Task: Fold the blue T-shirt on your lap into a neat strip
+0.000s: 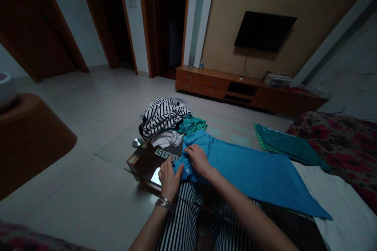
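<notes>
Passage for the left hand (169, 178) lies leftward, over the pale grey tile floor (73, 133), past the edge of the dark glass-topped table (134, 163). Forward reach is obstructed by the black-and-white striped garment heap (161, 117) and the small round steel dish (137, 142). Rightward travel for the right hand (198, 160) meets the flat bright-blue T-shirt (250, 172), then the red-flowered bedspread (344, 149).

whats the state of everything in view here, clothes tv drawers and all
left hand, touching the blue shirt
right hand, resting on the blue shirt
blue shirt, spread out, gathered at the hands
striped top, heaped
teal garment, crumpled
pale pink garment, crumpled
teal cloth, lying flat
wall tv, screen dark
cabinet drawers, shut
water bottle, upright
</notes>
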A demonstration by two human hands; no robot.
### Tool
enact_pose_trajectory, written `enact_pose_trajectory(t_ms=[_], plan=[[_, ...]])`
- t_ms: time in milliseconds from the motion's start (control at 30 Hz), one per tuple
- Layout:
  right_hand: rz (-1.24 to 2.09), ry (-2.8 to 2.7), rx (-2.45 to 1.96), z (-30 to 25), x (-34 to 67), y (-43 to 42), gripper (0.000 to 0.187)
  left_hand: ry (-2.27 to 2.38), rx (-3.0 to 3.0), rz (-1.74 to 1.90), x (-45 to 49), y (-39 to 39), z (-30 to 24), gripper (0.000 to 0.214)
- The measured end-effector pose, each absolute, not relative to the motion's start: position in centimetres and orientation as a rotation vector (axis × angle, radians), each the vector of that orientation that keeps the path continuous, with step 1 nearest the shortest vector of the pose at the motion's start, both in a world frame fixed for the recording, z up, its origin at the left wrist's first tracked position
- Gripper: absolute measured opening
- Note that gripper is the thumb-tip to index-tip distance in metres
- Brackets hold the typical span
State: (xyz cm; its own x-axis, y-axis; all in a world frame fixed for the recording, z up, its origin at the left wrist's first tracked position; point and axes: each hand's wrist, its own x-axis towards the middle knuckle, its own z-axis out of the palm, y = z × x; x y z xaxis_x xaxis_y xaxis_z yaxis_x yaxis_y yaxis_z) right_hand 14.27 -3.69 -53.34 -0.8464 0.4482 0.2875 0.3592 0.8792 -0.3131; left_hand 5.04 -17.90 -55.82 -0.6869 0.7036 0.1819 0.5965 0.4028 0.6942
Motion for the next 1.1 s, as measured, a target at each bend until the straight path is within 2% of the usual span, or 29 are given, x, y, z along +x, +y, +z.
enact_pose_trajectory(t_ms=[167, 267, 467, 567, 733, 900, 1100], plan=[[0.330, -2.740, -0.549, -54.6, 15.9, -3.9, 0.013, 2.421, 1.444, 1.173, 5.2, -19.5, -56.6, 0.039], [0.391, -2.695, -0.446, -55.7, 18.6, -4.0, 0.011, 2.376, 1.600, 1.168, 6.4, -20.9, -57.0, 0.024], [0.461, -2.695, -0.520, -56.0, 20.7, -3.6, 0.013, 2.229, 1.808, 1.195, 7.9, -21.9, -57.4, 0.021], [0.469, -2.771, -0.519, -55.0, 20.2, -2.9, 0.018, 2.200, 1.777, 1.231, 7.4, -21.4, -57.6, 0.032], [0.630, -2.848, -0.396, -53.3, 19.3, -1.3, 0.006, 2.132, 1.708, 1.206, 6.5, -19.9, -57.3, 0.066], [0.879, -2.697, -0.437, -52.8, 17.6, 0.4, 0.012, 2.094, 1.520, 1.257, 6.9, -19.1, -56.9, 0.060], [0.786, -2.672, -0.476, -53.7, 13.4, 1.9, 0.013, 2.354, 1.382, 1.225, 6.4, -19.9, -57.4, 0.054]])
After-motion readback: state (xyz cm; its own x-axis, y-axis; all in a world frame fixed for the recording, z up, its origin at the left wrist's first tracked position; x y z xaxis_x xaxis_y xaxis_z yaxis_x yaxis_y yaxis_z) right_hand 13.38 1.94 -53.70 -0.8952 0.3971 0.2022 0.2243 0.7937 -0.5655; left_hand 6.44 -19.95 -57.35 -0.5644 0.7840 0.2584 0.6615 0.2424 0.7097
